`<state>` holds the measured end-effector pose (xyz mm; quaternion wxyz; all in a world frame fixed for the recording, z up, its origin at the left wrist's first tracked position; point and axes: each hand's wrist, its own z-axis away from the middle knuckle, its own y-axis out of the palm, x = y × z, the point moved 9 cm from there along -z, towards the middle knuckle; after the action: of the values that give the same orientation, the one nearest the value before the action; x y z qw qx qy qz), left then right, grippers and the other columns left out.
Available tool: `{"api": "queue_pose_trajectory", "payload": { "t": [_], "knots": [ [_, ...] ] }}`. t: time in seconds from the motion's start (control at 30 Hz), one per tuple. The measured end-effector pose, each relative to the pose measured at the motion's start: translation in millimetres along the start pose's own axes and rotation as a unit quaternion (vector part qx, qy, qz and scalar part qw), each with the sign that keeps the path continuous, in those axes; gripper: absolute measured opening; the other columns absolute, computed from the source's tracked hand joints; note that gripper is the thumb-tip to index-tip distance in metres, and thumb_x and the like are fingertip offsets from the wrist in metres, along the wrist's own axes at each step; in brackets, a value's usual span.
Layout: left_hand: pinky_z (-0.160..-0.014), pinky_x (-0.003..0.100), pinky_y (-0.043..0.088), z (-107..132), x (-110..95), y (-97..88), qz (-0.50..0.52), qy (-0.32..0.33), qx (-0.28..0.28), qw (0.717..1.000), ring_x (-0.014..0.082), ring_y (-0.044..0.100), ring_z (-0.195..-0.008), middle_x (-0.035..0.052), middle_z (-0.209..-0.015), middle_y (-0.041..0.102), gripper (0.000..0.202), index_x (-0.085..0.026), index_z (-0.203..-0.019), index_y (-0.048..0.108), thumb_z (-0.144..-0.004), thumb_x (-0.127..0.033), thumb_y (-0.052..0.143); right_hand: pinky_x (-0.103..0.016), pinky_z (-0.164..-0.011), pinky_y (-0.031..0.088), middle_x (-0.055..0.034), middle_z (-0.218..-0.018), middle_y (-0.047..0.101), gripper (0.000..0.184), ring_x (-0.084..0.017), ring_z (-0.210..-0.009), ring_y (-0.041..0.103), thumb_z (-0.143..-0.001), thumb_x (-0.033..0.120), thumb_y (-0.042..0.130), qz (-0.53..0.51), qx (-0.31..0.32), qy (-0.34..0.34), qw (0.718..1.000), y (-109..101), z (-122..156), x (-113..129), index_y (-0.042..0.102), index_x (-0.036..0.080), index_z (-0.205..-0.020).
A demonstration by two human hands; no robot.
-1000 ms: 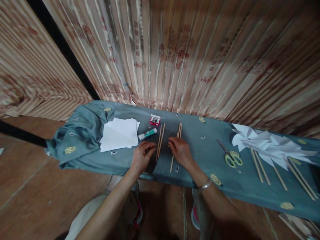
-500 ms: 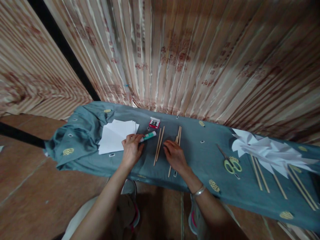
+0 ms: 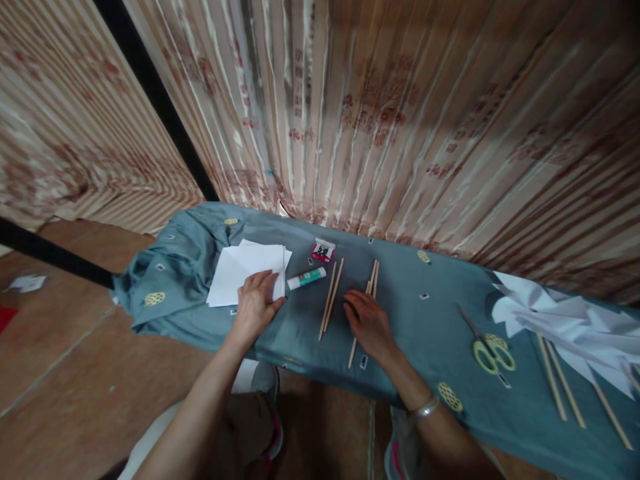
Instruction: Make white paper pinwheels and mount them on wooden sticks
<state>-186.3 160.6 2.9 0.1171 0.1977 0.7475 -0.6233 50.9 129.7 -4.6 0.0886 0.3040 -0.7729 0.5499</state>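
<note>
My left hand (image 3: pixel 254 301) lies on the right part of a stack of white paper sheets (image 3: pixel 235 270), its fingers spread loosely and nothing gripped. Just right of it, apart from the fingers, a glue stick (image 3: pixel 307 277) with a green label rests on the cloth. My right hand (image 3: pixel 369 321) is over several thin wooden sticks (image 3: pixel 375 273), hiding part of them; its fingers are loosely bent with nothing visible in them. Between my hands lies a pair of wooden sticks (image 3: pixel 331 297). Behind the glue stick sits a small open red box (image 3: pixel 323 250) with dark contents.
Green-handled scissors (image 3: pixel 486 350) lie farther right on the blue-green cloth (image 3: pixel 420 347). White paper pinwheels (image 3: pixel 560 317) on wooden sticks overlap at the right end. A striped curtain (image 3: pixel 340 133) hangs behind, and a black pole (image 3: pixel 160 100) stands at the left.
My left hand has let go of the glue stick and moved left onto the paper. My right hand stays beside the sticks. The whole view has shifted slightly.
</note>
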Motion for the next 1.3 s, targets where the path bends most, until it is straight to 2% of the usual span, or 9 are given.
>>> {"api": "queue_pose_trajectory", "payload": {
  "t": [0.13, 0.27, 0.37, 0.57, 0.8, 0.9, 1.03, 1.13, 1.3],
  "knots": [
    [-0.096, 0.049, 0.041, 0.4, -1.2, 0.8, 0.009, 0.006, -0.012, 1.0, 0.0335, 0.049, -0.119, 0.0134, -0.13, 0.058, 0.045, -0.016, -0.121, 0.059, -0.078, -0.031, 0.062, -0.045, -0.098, 0.046, -0.0094, -0.109, 0.069, 0.027, -0.024, -0.104, 0.062, -0.092, 0.02, 0.042, -0.007, -0.001, 0.009, 1.0, -0.2, 0.0, -1.5, 0.066, 0.019, -0.105],
    [-0.099, 0.047, 0.042, 1.0, 0.5, -0.8, 0.031, 0.011, -0.021, 0.999, 0.0315, 0.052, -0.118, 0.0127, -0.127, 0.059, 0.042, -0.017, -0.118, 0.061, -0.079, -0.033, 0.06, -0.045, -0.098, 0.046, -0.0112, -0.108, 0.069, 0.028, -0.024, -0.103, 0.062, -0.093, 0.021, 0.041, -0.012, 0.0, 0.008, 1.0, -0.8, -0.1, -1.1, 0.066, 0.016, -0.104],
    [-0.101, 0.046, 0.043, 3.3, 7.8, -4.5, 0.051, 0.027, -0.024, 0.998, 0.0303, 0.052, -0.119, 0.0126, -0.129, 0.058, 0.04, -0.017, -0.115, 0.063, -0.079, -0.036, 0.061, -0.044, -0.098, 0.046, -0.0103, -0.108, 0.069, 0.027, -0.024, -0.104, 0.062, -0.092, 0.021, 0.042, -0.009, 0.0, 0.005, 1.0, -1.6, 0.4, -1.7, 0.066, 0.017, -0.104],
    [-0.103, 0.049, 0.043, 6.9, 26.2, -7.7, 0.036, 0.049, -0.005, 0.998, 0.031, 0.051, -0.122, 0.012, -0.126, 0.061, 0.035, -0.017, -0.11, 0.067, -0.077, -0.028, 0.061, -0.044, -0.095, 0.049, -0.0111, -0.107, 0.069, 0.028, -0.024, -0.102, 0.063, -0.092, 0.022, 0.042, -0.002, -0.008, -0.003, 1.0, -1.3, 1.8, -3.4, 0.067, 0.016, -0.102],
    [-0.098, 0.042, 0.049, 6.6, 27.5, -8.3, 0.083, 0.053, 0.002, 0.995, 0.0263, 0.061, -0.112, 0.0102, -0.12, 0.066, 0.033, -0.019, -0.102, 0.072, -0.085, -0.04, 0.054, -0.044, -0.093, 0.05, -0.0115, -0.106, 0.069, 0.027, -0.025, -0.101, 0.063, -0.091, 0.021, 0.042, -0.004, -0.013, -0.006, 1.0, -1.3, 2.0, -3.6, 0.067, 0.016, -0.101],
    [-0.097, 0.038, 0.049, 7.4, 28.0, -11.5, 0.106, 0.039, -0.015, 0.993, 0.0241, 0.064, -0.107, 0.0094, -0.113, 0.07, 0.037, -0.018, -0.101, 0.072, -0.088, -0.041, 0.047, -0.044, -0.093, 0.05, -0.0115, -0.106, 0.069, 0.027, -0.025, -0.101, 0.063, -0.091, 0.021, 0.043, -0.007, -0.012, -0.003, 1.0, -1.4, 1.9, -4.0, 0.067, 0.016, -0.101],
    [-0.086, 0.034, 0.053, 7.9, 32.9, -22.9, 0.113, -0.006, -0.069, 0.991, 0.0241, 0.069, -0.096, 0.0094, -0.103, 0.074, 0.038, -0.016, -0.102, 0.072, -0.089, -0.036, 0.042, -0.045, -0.093, 0.049, -0.0107, -0.105, 0.069, 0.026, -0.025, -0.1, 0.063, -0.091, 0.021, 0.043, -0.011, -0.013, 0.001, 1.0, -1.9, 1.6, -3.6, 0.067, 0.018, -0.101],
    [-0.081, 0.032, 0.054, 7.9, 33.7, -32.9, 0.122, -0.023, -0.107, 0.986, 0.0239, 0.07, -0.089, 0.0085, -0.096, 0.075, 0.036, -0.016, -0.094, 0.074, -0.085, -0.036, 0.045, -0.045, -0.093, 0.049, -0.0111, -0.105, 0.069, 0.026, -0.025, -0.1, 0.063, -0.091, 0.021, 0.043, -0.013, -0.012, 0.001, 1.0, -2.1, 1.5, -3.1, 0.067, 0.017, -0.101],
    [-0.075, 0.028, 0.054, 7.9, 36.5, -41.4, 0.159, -0.056, -0.138, 0.976, 0.0219, 0.071, -0.08, 0.0052, -0.085, 0.076, 0.026, -0.019, -0.08, 0.074, -0.079, -0.037, 0.055, -0.045, -0.092, 0.05, -0.0109, -0.104, 0.07, 0.026, -0.025, -0.099, 0.063, -0.091, 0.022, 0.043, -0.007, -0.018, 0.001, 1.0, -2.8, 1.8, -3.4, 0.067, 0.018, -0.101]
  ]
}}
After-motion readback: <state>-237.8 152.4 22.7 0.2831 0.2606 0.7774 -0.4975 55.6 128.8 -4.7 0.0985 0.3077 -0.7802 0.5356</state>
